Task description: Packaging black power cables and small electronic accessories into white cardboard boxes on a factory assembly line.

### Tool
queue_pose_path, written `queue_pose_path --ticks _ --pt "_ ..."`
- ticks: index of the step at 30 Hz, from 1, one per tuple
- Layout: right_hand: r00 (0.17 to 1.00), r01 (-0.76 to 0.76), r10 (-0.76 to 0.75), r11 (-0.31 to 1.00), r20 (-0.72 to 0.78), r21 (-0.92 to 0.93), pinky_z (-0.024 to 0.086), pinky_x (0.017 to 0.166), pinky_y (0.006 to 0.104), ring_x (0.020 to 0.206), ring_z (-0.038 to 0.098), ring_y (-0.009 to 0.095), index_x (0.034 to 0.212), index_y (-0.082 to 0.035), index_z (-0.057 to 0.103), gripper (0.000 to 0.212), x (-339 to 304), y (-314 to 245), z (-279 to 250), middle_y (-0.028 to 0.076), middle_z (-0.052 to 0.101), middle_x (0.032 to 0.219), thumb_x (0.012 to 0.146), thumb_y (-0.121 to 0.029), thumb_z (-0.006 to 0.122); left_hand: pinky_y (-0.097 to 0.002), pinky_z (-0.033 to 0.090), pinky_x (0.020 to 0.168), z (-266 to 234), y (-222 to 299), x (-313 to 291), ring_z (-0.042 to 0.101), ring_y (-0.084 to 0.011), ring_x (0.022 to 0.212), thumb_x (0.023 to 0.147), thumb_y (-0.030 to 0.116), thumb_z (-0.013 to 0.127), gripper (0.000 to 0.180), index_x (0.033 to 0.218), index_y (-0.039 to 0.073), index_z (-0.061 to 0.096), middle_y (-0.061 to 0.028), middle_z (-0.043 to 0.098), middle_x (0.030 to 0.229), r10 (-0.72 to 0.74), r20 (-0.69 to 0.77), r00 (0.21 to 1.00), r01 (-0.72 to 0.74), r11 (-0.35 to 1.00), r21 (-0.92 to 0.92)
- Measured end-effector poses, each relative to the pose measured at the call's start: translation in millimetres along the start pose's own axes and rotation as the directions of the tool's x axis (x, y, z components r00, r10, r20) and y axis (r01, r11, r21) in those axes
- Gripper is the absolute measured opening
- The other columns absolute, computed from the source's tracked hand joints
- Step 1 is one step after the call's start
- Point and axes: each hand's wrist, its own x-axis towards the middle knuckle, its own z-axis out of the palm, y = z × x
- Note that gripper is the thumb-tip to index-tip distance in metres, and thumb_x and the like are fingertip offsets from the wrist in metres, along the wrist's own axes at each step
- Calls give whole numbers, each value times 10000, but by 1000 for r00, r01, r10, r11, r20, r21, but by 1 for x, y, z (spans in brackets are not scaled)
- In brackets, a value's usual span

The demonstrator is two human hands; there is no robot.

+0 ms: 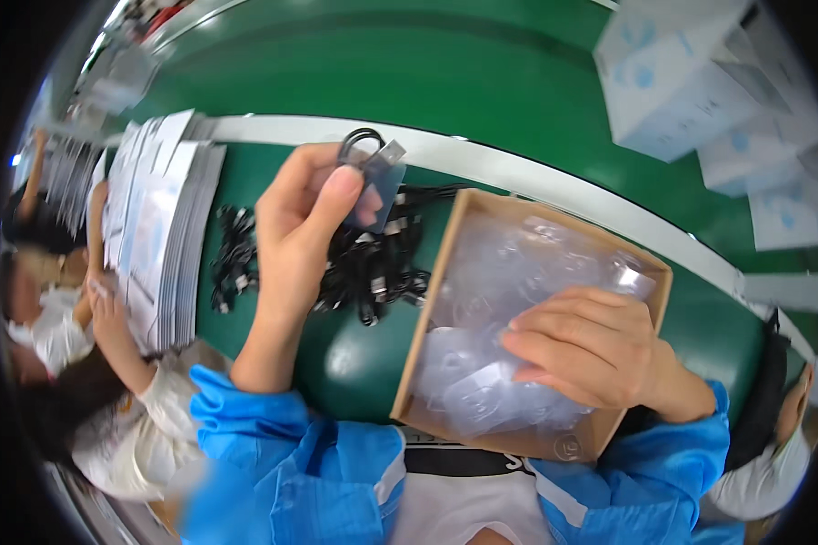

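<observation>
My left hand (pixel 302 218) is raised over the table, thumb and fingers closed on a coiled black USB cable (pixel 364 138). The cable's metal plug (pixel 392 152) sticks out to the right. A thin, bluish see-through plastic piece (pixel 386 193) hangs in the same grip. My right hand (pixel 591 350) is over an open cardboard box (pixel 415 363) full of clear plastic pieces (pixel 500 254). Its fingers are curled and pressed together among the plastic; whether they pinch a piece is hard to make out. Behind my left hand lies a heap of black cables (pixel 377 277).
A smaller cable bunch (pixel 234 250) lies to the left, beside a tall stack of flat white cartons (pixel 168 227). White boxes (pixel 682 91) stand at the far right, past the pale table rail (pixel 518 173) and green belt (pixel 409 68). Co-workers sit at both sides.
</observation>
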Motion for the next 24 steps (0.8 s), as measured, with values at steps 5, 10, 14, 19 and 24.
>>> queue_pose_path --ticks 5,10,14,19,24 --pt "994 -74 76 997 -80 22 519 593 273 656 636 228 894 -6 653 356 2 -8 -6 82 631 748 666 -240 793 -233 425 644 30 -5 -5 542 -109 686 957 251 523 256 1035 8 543 -43 589 764 42 94 995 -23 980 -197" --pt "973 -220 218 975 72 20 505 572 271 650 623 215 885 -25 651 334 2 -11 -11 66 615 738 681 -254 785 -234 449 655 31 -37 5 561 -108 684 954 266 538 287 1078 7 541 -39 602 783 -80 166 983 133 932 -338" --pt "979 -206 206 978 12 33 487 544 274 661 617 213 893 -36 649 323 7 -7 -8 65 616 758 690 -250 779 -241 416 623 32 -30 3 533 -116 669 957 301 522 292 1042 23 537 -41 573 765 -104 148 984 148 932 -331" --pt "969 -247 247 969 11 12 486 575 297 719 611 216 934 -31 626 291 19 -10 -11 79 617 830 718 -180 753 -249 471 659 14 -36 6 577 -108 699 948 265 554 292 1102 18 553 -42 611 795 -116 124 985 153 926 -345" --pt "933 -332 335 942 128 -48 493 678 353 782 604 289 989 -9 617 366 20 -14 -10 125 620 903 682 -130 775 -266 502 640 22 -41 12 599 -118 691 949 189 556 210 1060 12 544 -53 607 804 -50 141 989 104 906 -411"
